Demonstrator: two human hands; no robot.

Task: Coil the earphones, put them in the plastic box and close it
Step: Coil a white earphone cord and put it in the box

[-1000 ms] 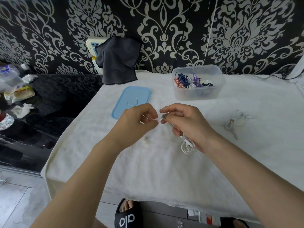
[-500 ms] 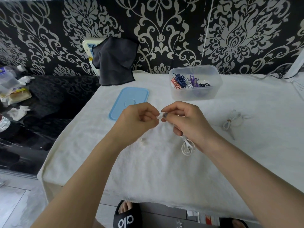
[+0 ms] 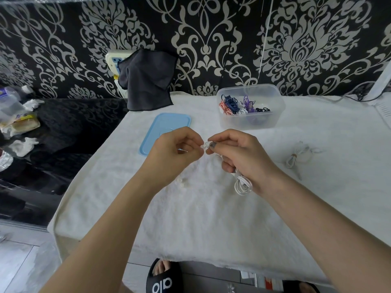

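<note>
Head view: both hands meet above the white cloth [image 3: 211, 218]. The right hand [image 3: 239, 155] grips the white earphones [image 3: 243, 185], coiled loops hanging below its palm. The left hand [image 3: 175, 151] pinches the earphone tip. Behind them stand the plastic box [image 3: 249, 121], uncovered, and its blue lid [image 3: 167, 130] lying flat beside it.

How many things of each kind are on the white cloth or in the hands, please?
White earphones: 2, one in the hands, one tied on the cloth
Plastic box: 1
Blue lid: 1
Small white ear tips: 2
Total: 6
</note>
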